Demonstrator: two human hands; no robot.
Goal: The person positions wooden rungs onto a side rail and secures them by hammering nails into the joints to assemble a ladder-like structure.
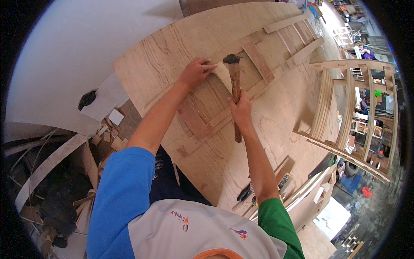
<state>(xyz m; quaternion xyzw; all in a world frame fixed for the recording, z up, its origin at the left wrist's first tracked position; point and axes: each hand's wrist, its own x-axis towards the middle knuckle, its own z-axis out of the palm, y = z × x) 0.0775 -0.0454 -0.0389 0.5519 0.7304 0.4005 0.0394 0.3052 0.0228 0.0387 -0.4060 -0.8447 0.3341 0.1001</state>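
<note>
My right hand (242,110) is wrapped round the wooden handle of a hammer (235,80), whose dark head points away from me. Just left of the hammer, a pale, tapering piece of wood (224,78) is tilted up from the work. My left hand (197,72) grips its far end between the fingertips. Beneath both hands lies a flat frame of wooden slats (257,60) on a large plywood panel (258,142). A wide reddish crosspiece (194,118) of the frame shows below my left hand. Whether the hammer touches the pale piece I cannot tell.
At the right stands a curved wooden frame (343,112) with several upright bars. A tray of tools (280,181) sits by the panel's near right edge. Wood offcuts (113,137) are heaped at the left. A person (368,54) is far off at the upper right.
</note>
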